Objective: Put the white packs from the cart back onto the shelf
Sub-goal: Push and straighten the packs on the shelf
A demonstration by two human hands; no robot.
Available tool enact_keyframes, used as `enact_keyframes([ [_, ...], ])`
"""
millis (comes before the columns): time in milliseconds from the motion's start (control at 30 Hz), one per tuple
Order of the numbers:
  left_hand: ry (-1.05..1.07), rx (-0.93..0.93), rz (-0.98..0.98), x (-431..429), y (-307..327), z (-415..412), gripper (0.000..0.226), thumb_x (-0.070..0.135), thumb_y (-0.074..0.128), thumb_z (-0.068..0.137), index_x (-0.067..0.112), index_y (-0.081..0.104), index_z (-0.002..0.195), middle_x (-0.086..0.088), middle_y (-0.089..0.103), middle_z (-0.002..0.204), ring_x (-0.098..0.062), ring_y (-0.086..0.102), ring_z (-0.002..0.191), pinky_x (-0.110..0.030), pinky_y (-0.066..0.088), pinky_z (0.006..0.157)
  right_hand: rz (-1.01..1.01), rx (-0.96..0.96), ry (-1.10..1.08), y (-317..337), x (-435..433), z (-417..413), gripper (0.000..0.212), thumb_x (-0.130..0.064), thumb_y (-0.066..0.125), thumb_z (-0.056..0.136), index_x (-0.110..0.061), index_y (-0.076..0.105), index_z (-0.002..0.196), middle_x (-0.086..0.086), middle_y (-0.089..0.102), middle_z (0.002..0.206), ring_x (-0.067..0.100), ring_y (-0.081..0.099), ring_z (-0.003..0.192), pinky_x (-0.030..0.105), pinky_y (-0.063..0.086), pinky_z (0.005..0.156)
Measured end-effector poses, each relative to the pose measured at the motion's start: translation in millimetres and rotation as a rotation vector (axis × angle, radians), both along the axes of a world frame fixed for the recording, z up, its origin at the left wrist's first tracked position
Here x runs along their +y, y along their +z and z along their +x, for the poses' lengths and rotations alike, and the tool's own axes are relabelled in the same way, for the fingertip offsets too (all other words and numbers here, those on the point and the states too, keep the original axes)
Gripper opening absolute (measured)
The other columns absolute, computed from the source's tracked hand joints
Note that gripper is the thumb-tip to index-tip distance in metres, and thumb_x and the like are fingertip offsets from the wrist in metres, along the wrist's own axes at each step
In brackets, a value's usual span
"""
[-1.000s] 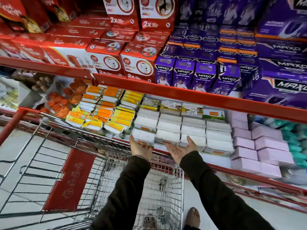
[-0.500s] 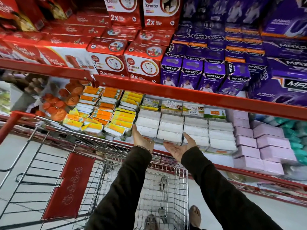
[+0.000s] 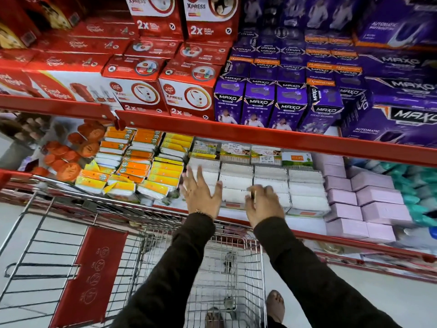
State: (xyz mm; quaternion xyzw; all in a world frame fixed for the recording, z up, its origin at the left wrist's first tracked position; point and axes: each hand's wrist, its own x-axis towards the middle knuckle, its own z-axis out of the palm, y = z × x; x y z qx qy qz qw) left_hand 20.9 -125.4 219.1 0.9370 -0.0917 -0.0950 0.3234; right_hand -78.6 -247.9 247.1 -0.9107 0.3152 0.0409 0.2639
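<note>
Stacks of white packs (image 3: 305, 188) fill the middle of the lower shelf (image 3: 307, 227), in several columns. My left hand (image 3: 201, 192) is raised with fingers spread, its back toward me, in front of the leftmost column of white packs. My right hand (image 3: 264, 202) has curled fingers resting against the front of a lower white pack (image 3: 234, 197); it holds nothing that I can see. The wire cart (image 3: 227, 263) stands below my arms, and its basket shows no white packs.
Orange and yellow packs (image 3: 132, 171) lie left of the white ones, pale pink boxes (image 3: 364, 202) to the right. Red and purple boxes crowd the upper shelf behind its red rail (image 3: 260, 136). The cart's red child-seat flap (image 3: 92, 275) is at lower left.
Both hands have turned from palms-up under the packs to backs toward me and moved up against the stacks. The view has shifted closer to the shelf.
</note>
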Motion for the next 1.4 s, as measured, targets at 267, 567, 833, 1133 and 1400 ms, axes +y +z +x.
enact_keyframes([
  [267, -0.448, -0.223, 0.385, -16.9, -31.0, 27.4, 0.078, 0.057, 0.000, 0.091, 0.020, -0.001, 0.159, -0.005, -0.010, 0.167, -0.026, -0.011, 0.154, -0.046, -0.007, 0.124, -0.331, 0.101, 0.143, -50.3, -83.1, -4.1, 0.069, -0.047, 0.020, 0.100, -0.016, -0.006, 0.156, 0.006, -0.009, 0.164, 0.027, -0.014, 0.150, 0.050, -0.004, 0.123],
  [567, -0.559, -0.349, 0.515, -40.5, -53.5, 17.4, 0.069, 0.050, 0.009, 0.097, 0.020, 0.013, 0.159, -0.009, 0.022, 0.165, -0.028, 0.009, 0.155, -0.049, 0.000, 0.122, -0.365, 0.131, 0.202, -73.2, -76.2, 8.8, 0.079, -0.054, 0.004, 0.088, -0.014, 0.006, 0.156, 0.007, -0.002, 0.164, 0.032, -0.004, 0.152, 0.047, 0.002, 0.124],
  [833, -0.540, -0.408, 0.514, -41.7, -53.8, 15.2, 0.065, 0.050, 0.016, 0.098, 0.024, 0.001, 0.156, -0.008, 0.016, 0.166, -0.029, 0.009, 0.155, -0.050, 0.010, 0.126, -0.360, 0.089, 0.260, -68.9, -80.6, 6.8, 0.082, -0.057, 0.001, 0.087, -0.014, 0.007, 0.157, 0.005, 0.001, 0.165, 0.026, -0.005, 0.152, 0.045, -0.001, 0.124],
  [1133, -0.629, -0.378, 0.404, -121.9, -51.9, -43.1, 0.069, 0.050, 0.024, 0.100, 0.017, 0.015, 0.159, -0.009, 0.014, 0.167, -0.028, 0.008, 0.155, -0.045, -0.001, 0.123, -0.362, 0.175, 0.085, -66.6, -136.7, -37.9, 0.070, -0.048, 0.005, 0.096, -0.015, 0.006, 0.157, 0.006, 0.001, 0.165, 0.026, -0.009, 0.152, 0.049, -0.001, 0.124],
  [1400, -0.630, -0.365, 0.426, -126.3, -56.0, -48.3, 0.068, 0.046, 0.024, 0.100, 0.015, 0.013, 0.159, -0.010, 0.025, 0.164, -0.028, 0.013, 0.154, -0.045, 0.000, 0.124, -0.408, 0.176, 0.100, -73.0, -136.7, -41.7, 0.068, -0.047, 0.015, 0.099, -0.014, 0.002, 0.157, 0.007, -0.003, 0.165, 0.028, -0.006, 0.152, 0.049, 0.001, 0.124],
])
